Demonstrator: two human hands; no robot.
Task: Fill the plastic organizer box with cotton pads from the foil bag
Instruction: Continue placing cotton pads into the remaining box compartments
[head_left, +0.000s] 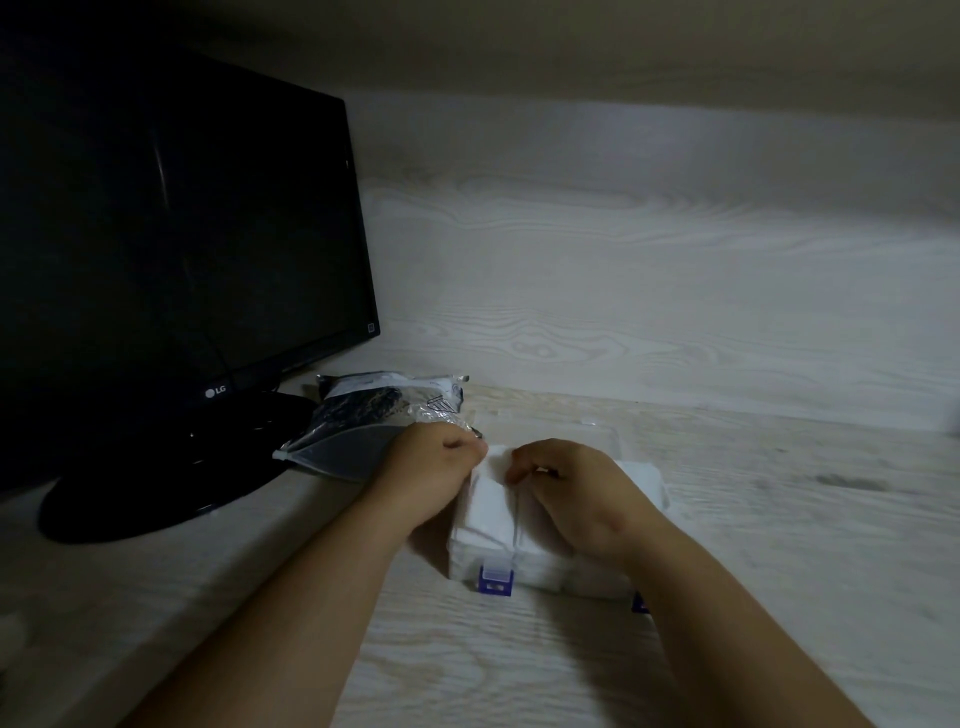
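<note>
A clear plastic organizer box with blue latches sits on the desk in front of me, its compartments holding stacks of white cotton pads. My left hand pinches the far left edge of a pad stack over the box. My right hand has its fingers curled on the pads beside it, near the middle of the box. The foil bag lies just behind my left hand, open at its near end. The box's right end is partly hidden by my right wrist.
A black monitor on a round base stands at the left, close to the foil bag. The pale wood-grain desk stretches to the right, with a wall of the same finish behind.
</note>
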